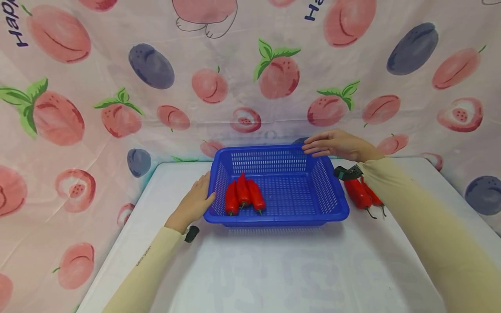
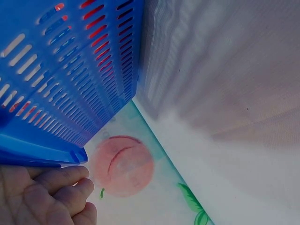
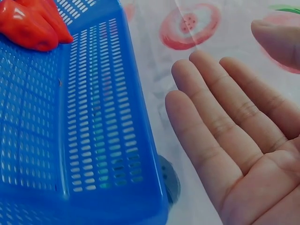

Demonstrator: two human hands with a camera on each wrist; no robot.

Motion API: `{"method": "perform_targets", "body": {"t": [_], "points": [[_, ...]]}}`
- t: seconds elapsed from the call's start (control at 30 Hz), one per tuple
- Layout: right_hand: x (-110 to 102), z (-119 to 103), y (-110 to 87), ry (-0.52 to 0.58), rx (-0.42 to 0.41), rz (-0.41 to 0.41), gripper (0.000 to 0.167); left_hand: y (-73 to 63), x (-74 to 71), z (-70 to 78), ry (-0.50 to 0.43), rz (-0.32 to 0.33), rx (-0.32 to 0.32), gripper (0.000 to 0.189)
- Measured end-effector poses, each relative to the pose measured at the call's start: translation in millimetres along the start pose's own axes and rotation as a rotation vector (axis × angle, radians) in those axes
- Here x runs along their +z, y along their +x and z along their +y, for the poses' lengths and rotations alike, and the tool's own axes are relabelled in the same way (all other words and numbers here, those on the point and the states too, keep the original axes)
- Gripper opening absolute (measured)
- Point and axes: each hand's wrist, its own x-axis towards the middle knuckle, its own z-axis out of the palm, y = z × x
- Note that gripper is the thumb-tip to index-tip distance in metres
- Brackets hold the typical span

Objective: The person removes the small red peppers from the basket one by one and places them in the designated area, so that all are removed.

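A blue plastic basket [image 1: 274, 218] stands on the white table, with three red peppers [image 1: 243, 193] at the left of its floor. At its left rim, my left hand [image 1: 192, 201] grips the edge, thumb over the top. In the left wrist view, the fingers [image 2: 65, 180] lie bent under the rim. My right hand [image 1: 332, 144] hovers by the back right corner with its fingers extended and holds nothing. The right wrist view shows its palm and fingers apart from the basket wall [image 3: 101, 108]. Two more red peppers [image 1: 357, 194] lie right of the basket, partly hidden behind the right wrist.
The white table [image 1: 270, 269] extends in front of the basket and to both sides. A fruit-printed cloth [image 1: 242, 56] hangs behind the table and along its sides. Dark wrist devices [image 1: 348, 172] are strapped at both cuffs.
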Motion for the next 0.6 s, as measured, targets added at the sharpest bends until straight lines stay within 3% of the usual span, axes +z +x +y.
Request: {"method": "perform_targets", "body": {"t": [0.2,0.6], "points": [[7.6,1.7,11.5,0.055,-0.033,-0.05,0.047,-0.2,0.9,-0.9,0.0,0.005,0.006,0.07],[21.6,7.3,29.8,0.001,0.003,-0.076,0.048,-0.2,0.8,-2.4,-0.007,0.013,0.013,0.07]]}}
